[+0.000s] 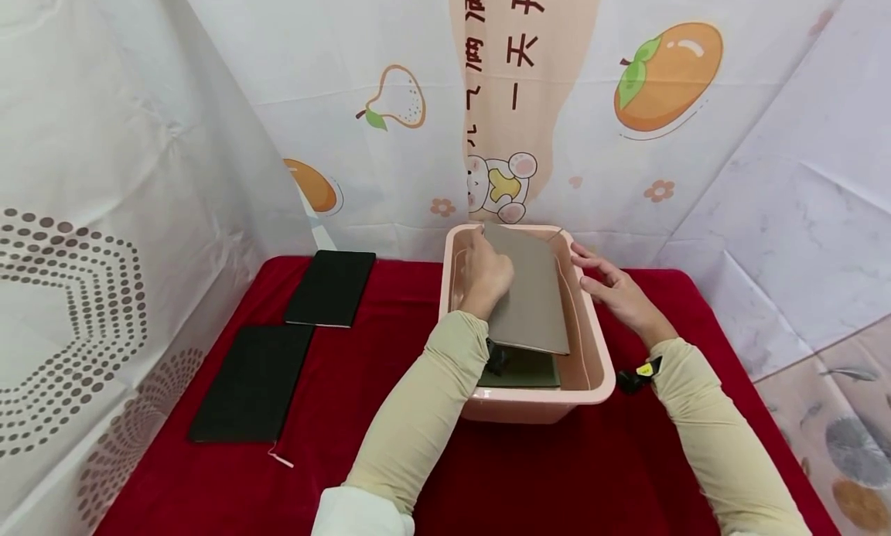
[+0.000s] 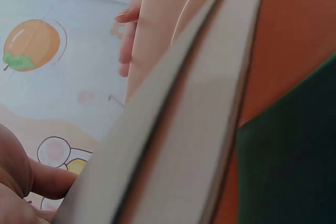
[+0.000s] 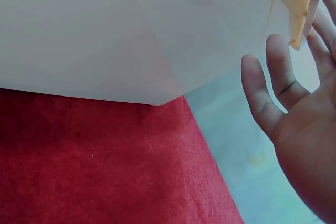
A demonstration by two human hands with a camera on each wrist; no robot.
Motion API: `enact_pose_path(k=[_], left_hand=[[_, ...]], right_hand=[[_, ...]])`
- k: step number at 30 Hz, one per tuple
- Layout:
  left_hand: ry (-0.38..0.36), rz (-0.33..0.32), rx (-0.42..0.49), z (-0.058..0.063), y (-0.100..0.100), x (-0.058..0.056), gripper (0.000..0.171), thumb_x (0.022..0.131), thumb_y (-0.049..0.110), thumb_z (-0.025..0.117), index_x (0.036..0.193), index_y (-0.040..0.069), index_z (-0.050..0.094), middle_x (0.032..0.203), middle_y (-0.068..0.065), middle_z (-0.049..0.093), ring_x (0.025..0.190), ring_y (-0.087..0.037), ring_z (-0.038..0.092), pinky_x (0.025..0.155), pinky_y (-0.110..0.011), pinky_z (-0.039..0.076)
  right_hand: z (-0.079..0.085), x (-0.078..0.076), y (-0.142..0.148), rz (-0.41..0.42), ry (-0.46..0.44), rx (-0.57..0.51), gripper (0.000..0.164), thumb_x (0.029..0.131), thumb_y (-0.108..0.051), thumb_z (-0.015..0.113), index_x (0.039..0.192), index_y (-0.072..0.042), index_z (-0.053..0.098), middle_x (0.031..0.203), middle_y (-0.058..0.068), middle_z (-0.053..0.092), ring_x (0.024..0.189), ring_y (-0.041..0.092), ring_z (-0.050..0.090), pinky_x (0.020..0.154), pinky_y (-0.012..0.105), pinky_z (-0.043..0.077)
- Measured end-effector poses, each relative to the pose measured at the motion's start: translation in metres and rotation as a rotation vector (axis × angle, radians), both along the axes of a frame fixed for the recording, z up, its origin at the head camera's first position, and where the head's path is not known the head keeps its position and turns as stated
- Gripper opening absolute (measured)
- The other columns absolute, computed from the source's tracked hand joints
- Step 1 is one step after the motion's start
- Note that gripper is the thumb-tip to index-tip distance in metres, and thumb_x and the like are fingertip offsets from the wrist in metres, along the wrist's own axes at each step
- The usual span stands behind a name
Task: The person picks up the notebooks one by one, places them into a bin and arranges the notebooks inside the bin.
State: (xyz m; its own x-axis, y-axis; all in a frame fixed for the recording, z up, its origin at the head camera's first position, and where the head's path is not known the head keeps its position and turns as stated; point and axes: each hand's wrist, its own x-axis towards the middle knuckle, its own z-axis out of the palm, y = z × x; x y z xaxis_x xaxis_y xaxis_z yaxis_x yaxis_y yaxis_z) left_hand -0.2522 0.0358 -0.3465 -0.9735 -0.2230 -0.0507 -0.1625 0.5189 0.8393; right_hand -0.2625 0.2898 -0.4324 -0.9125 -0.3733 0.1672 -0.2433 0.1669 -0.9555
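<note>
Head view: the left hand [image 1: 489, 274] has its fingers clamped on the grey notebook [image 1: 532, 304] inside the pink bin [image 1: 557, 397], over a dark green notebook [image 1: 525, 375], near the far edge of the worktop [image 1: 390, 327]; two black notebooks [image 1: 330, 288] lie toward the worktop's left edge; the right hand [image 1: 619, 292], fingers apart, meets the bin's right rim

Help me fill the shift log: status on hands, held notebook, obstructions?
Left hand gripping gray notebook above flat dark-green item in pink bin. Right hand at bin's rim, fingers loosely spread. No obstruction seen.
</note>
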Motion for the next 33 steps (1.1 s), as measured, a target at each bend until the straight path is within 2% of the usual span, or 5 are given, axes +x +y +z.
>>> enact_pose_path(k=[7,13,23,29,33], left_hand=[[-0.032,-0.023,-0.051,-0.005,0.0,-0.001,0.056,0.098,0.011,0.048,0.153,0.012,0.035,0.124,-0.019,0.064,0.103,-0.037,0.064,0.091,-0.05,0.053],[-0.047,-0.022,-0.074,-0.01,-0.002,-0.002,0.061,0.098,0.01,0.052,0.156,0.016,0.033,0.117,-0.018,0.065,0.095,-0.035,0.065,0.083,-0.048,0.055],[-0.072,-0.013,-0.117,-0.015,-0.001,-0.005,0.061,0.097,0.013,0.056,0.153,0.015,0.033,0.113,-0.017,0.064,0.092,-0.035,0.067,0.08,-0.047,0.057],[-0.077,-0.039,-0.147,-0.02,0.0,-0.008,0.057,0.097,0.015,0.056,0.15,0.012,0.033,0.122,-0.022,0.061,0.103,-0.042,0.068,0.086,-0.05,0.058],[-0.095,-0.056,-0.155,-0.021,0.001,-0.008,0.058,0.098,0.014,0.056,0.151,0.01,0.032,0.123,-0.022,0.061,0.105,-0.042,0.068,0.087,-0.05,0.058]], right_hand=[[0.001,0.0,0.002,0.01,-0.012,-0.007,0.045,0.106,-0.014,0.054,0.149,-0.002,0.047,0.169,-0.01,0.028,0.139,-0.011,0.037,0.093,0.015,0.052],[-0.001,0.001,0.0,0.008,-0.014,-0.009,0.045,0.106,-0.014,0.053,0.149,-0.002,0.047,0.169,-0.01,0.028,0.137,-0.012,0.039,0.091,0.016,0.054],[-0.001,0.001,0.001,0.004,-0.011,-0.017,0.044,0.107,-0.014,0.052,0.149,-0.003,0.047,0.17,-0.009,0.027,0.137,-0.014,0.038,0.088,0.015,0.054],[0.001,0.001,-0.002,-0.001,-0.015,-0.038,0.042,0.107,-0.013,0.052,0.147,-0.003,0.049,0.17,-0.007,0.026,0.134,-0.013,0.041,0.083,0.016,0.053],[0.001,0.001,-0.002,0.004,-0.023,-0.055,0.042,0.107,-0.013,0.052,0.148,-0.003,0.048,0.17,-0.008,0.026,0.135,-0.013,0.041,0.083,0.016,0.054]])
